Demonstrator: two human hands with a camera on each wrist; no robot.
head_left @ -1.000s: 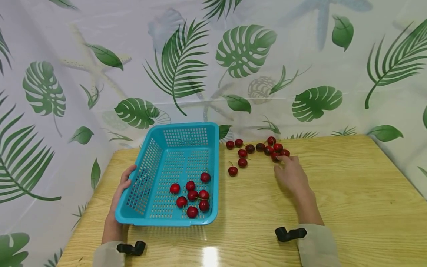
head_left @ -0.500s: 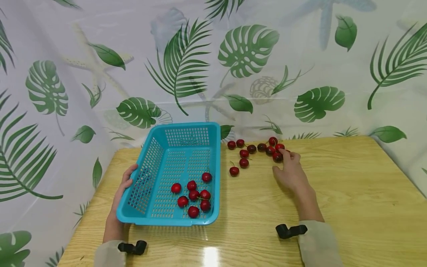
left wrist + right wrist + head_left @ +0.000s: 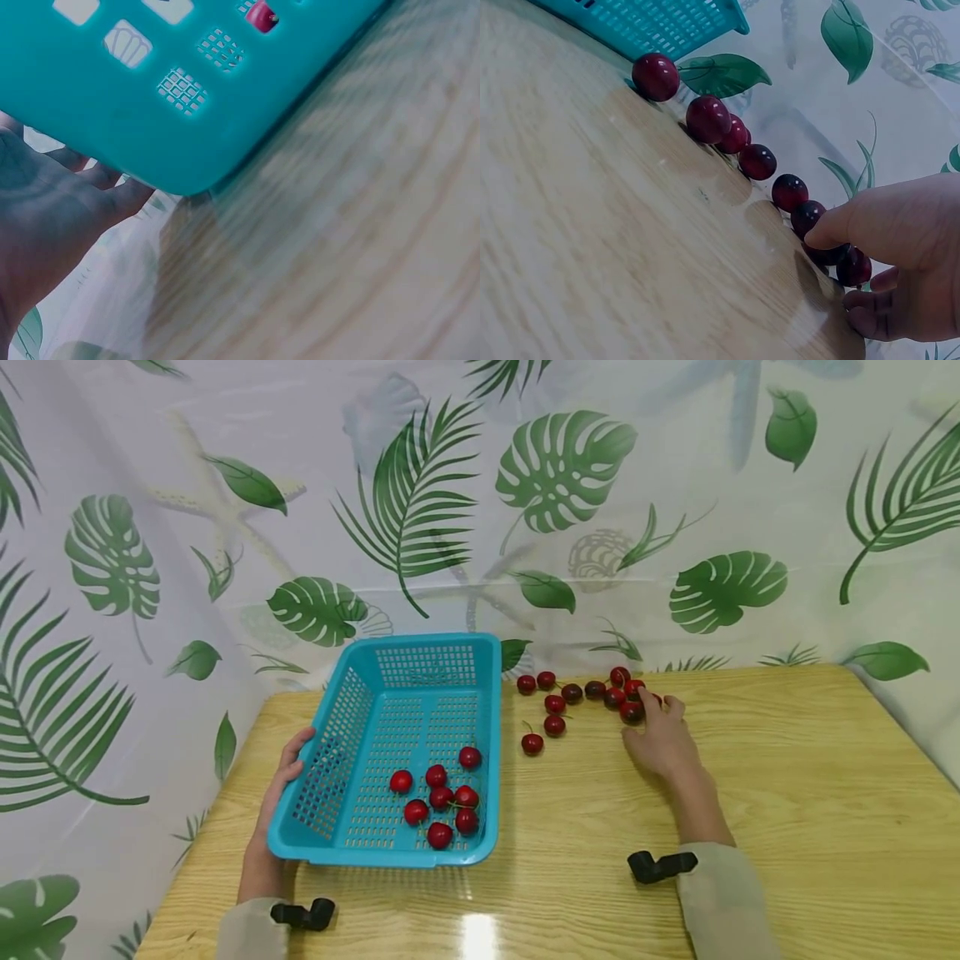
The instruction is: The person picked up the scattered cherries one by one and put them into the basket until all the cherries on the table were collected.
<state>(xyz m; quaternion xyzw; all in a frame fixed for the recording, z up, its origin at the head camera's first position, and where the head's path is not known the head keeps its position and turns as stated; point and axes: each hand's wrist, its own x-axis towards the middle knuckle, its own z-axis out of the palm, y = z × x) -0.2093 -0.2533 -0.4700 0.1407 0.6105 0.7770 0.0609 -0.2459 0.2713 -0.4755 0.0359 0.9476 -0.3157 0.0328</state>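
Observation:
A blue plastic basket [image 3: 386, 857] with slotted walls and floor sits at the left of the wooden table. Several red cherries [image 3: 440, 836] lie in its near right part. My left hand [image 3: 272, 810] holds the basket's left side at the rim, its fingertips partly hidden in the left wrist view. Outside the basket, right of it, lies a loose group of cherries [image 3: 572, 693]. My right hand [image 3: 663, 739] is at that group's right end, thumb and index finger apart on either side of a dark cherry [image 3: 632, 712]. Another cherry [image 3: 853, 266] shows between thumb and fingers.
Behind the wooden table [image 3: 795, 793] hangs a leaf-printed cloth [image 3: 600, 552], close to the table's back edge. A lone cherry [image 3: 532, 743] with its stem up lies nearer the basket. Each sleeve carries a black wrist mount [image 3: 662, 867].
My right hand's index finger has shifted from the front of the cherry group to farther back over it. The left hand still holds the basket. The view has drifted slightly.

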